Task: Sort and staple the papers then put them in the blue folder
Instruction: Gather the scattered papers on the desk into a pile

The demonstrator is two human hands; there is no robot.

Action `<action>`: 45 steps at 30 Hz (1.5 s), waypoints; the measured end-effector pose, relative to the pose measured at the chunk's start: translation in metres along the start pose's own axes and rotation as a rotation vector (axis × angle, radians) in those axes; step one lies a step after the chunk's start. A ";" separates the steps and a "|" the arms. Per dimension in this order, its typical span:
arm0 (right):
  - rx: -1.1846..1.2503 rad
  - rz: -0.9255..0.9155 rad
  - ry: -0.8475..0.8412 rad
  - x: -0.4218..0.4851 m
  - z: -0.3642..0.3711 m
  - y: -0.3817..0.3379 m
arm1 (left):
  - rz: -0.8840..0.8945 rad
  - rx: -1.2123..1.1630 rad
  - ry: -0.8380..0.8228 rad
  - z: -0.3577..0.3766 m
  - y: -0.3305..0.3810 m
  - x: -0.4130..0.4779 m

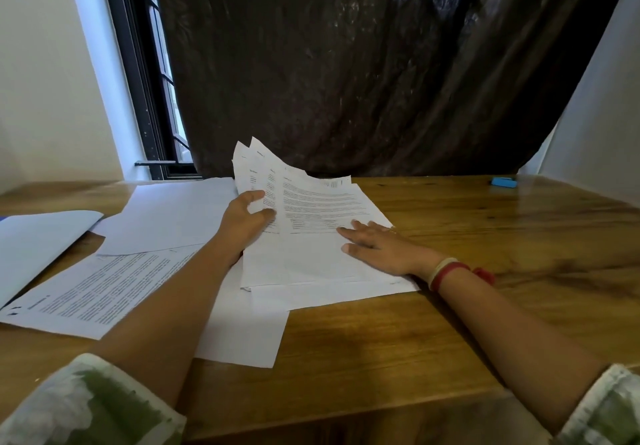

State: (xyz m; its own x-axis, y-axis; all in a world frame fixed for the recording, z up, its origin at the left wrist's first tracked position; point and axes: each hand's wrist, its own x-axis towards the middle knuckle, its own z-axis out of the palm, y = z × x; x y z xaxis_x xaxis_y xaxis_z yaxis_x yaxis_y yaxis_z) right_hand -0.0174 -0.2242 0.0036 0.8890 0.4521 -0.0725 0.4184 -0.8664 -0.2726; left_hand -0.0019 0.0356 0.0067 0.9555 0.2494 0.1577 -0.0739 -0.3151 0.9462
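A stack of printed white papers lies in the middle of the wooden table. My left hand grips several fanned sheets at the stack's left side, lifting their far ends off the table. My right hand lies flat with straight fingers on the top page of the stack. A pale blue folder rests at the far left edge. A small blue stapler sits at the far right of the table, out of both hands' reach.
Loose sheets spread to the left: a blank one, a printed page and another blank sheet near the front. A dark curtain hangs behind the table, with a window at the back left.
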 end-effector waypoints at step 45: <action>0.980 0.193 0.098 0.005 -0.032 0.052 | -0.264 0.953 0.017 -0.055 -0.025 0.014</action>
State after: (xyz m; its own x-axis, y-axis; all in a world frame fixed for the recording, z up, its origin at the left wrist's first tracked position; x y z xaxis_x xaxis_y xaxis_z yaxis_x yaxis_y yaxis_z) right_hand 0.0150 -0.2741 0.0197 0.9552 0.2650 -0.1315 -0.0330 -0.3463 -0.9376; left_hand -0.0025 0.0975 0.0013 0.9033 0.4288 -0.0149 0.4093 -0.8508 0.3295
